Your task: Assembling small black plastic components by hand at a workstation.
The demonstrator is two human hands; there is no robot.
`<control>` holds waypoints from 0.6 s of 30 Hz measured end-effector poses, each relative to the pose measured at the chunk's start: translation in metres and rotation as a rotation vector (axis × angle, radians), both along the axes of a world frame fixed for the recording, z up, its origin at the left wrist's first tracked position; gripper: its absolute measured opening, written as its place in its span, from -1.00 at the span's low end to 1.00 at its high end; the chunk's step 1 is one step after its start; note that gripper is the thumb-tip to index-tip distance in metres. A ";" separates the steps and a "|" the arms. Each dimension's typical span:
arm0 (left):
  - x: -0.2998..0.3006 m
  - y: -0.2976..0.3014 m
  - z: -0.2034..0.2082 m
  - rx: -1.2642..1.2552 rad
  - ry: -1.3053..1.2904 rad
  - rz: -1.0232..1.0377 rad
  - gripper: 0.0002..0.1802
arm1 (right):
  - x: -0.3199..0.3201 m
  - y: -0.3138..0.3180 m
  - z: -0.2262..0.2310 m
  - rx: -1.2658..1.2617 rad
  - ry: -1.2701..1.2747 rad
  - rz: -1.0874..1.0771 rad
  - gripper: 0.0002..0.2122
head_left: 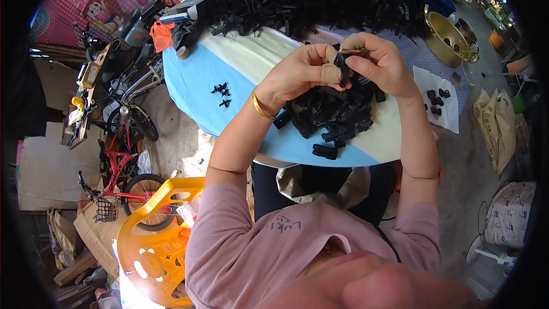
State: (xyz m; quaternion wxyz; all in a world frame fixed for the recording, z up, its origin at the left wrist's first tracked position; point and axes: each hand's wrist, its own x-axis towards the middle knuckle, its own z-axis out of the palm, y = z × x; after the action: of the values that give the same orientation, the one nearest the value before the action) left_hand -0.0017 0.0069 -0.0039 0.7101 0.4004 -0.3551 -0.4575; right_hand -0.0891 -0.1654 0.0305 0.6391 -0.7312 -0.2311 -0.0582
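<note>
Above the round table point(194, 80), my left hand point(300, 71) and my right hand point(382, 66) meet, pinching a small black plastic part point(343, 68) between them. Tan tape wraps some fingertips on both hands. The fingers cover much of the part, so its exact kind cannot be made out. Just below lies a pile of black plastic parts point(337, 111), with one part point(325, 151) apart near the front edge. Several small cross-shaped black pieces point(220, 88) rest on the blue cloth at left. Beyond my hands rises a large heap of black parts point(314, 0).
At right, a white sheet point(426, 83) bears several small dark pieces point(436, 100). A gold-coloured pot point(440, 37) stands behind it. An orange bag point(162, 35) sits at the table's far left. Left of me are a yellow chair point(128, 240) and a red bicycle point(117, 163).
</note>
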 end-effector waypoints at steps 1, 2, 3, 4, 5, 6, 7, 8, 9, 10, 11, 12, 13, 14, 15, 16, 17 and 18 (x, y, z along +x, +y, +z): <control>-0.001 -0.001 0.000 -0.065 -0.064 0.020 -0.66 | -0.001 0.000 0.002 0.000 0.000 0.001 -0.87; -0.003 -0.001 0.001 -0.064 -0.064 0.021 -0.66 | -0.002 0.001 0.003 -0.013 0.018 0.009 -0.87; -0.006 -0.001 0.002 -0.056 -0.052 0.040 -0.69 | -0.002 0.001 0.003 -0.026 0.035 0.018 -0.86; -0.007 -0.002 0.005 -0.048 -0.039 0.057 -0.73 | -0.002 0.001 0.003 -0.026 0.035 0.017 -0.86; -0.008 -0.001 0.008 -0.048 -0.040 0.056 -0.73 | -0.001 0.001 0.002 -0.026 0.002 -0.014 -0.86; -0.008 0.000 0.011 -0.031 -0.001 0.088 -0.78 | 0.000 0.002 0.001 -0.026 -0.032 -0.044 -0.86; -0.007 0.000 0.013 -0.014 0.038 0.119 -0.81 | 0.003 0.005 -0.003 -0.026 -0.033 -0.045 -0.86; -0.006 -0.001 0.011 -0.014 0.037 0.118 -0.81 | 0.007 0.010 -0.009 -0.028 -0.152 -0.196 -0.86; -0.004 -0.001 0.007 -0.043 -0.082 0.206 -0.82 | 0.009 0.012 -0.012 -0.029 -0.270 -0.346 -0.87; -0.004 -0.001 0.007 -0.071 -0.200 0.296 -0.82 | 0.007 0.012 -0.012 -0.029 -0.269 -0.344 -0.87; -0.007 -0.001 0.009 -0.039 -0.200 0.366 -0.80 | 0.005 0.010 -0.010 -0.042 -0.239 -0.365 -0.87; -0.006 -0.001 0.008 -0.038 -0.199 0.367 -0.80 | 0.003 0.010 -0.009 -0.055 -0.209 -0.387 -0.87; -0.006 -0.001 0.006 -0.016 -0.292 0.455 -0.80 | 0.004 0.009 -0.010 -0.055 -0.207 -0.387 -0.87; -0.006 -0.002 0.005 0.006 -0.385 0.543 -0.79 | 0.005 0.009 -0.010 -0.131 -0.253 -0.435 -0.87; -0.008 -0.004 0.004 0.007 -0.384 0.542 -0.79 | 0.005 0.008 -0.010 -0.207 -0.298 -0.483 -0.87; -0.011 -0.007 0.005 -0.046 -0.405 0.632 -0.76 | 0.005 0.008 -0.010 -0.207 -0.297 -0.483 -0.87; -0.012 -0.009 0.005 -0.100 -0.425 0.721 -0.73 | 0.004 0.008 -0.010 -0.218 -0.286 -0.488 -0.88; -0.012 -0.008 0.005 -0.099 -0.425 0.721 -0.73 | 0.003 0.008 -0.009 -0.230 -0.276 -0.492 -0.87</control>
State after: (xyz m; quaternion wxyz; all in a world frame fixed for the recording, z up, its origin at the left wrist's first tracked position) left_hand -0.0133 -0.0014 0.0009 0.7541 0.5497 -0.3526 -0.0694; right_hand -0.0859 -0.1578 0.0212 0.4816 -0.8180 -0.1366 -0.2835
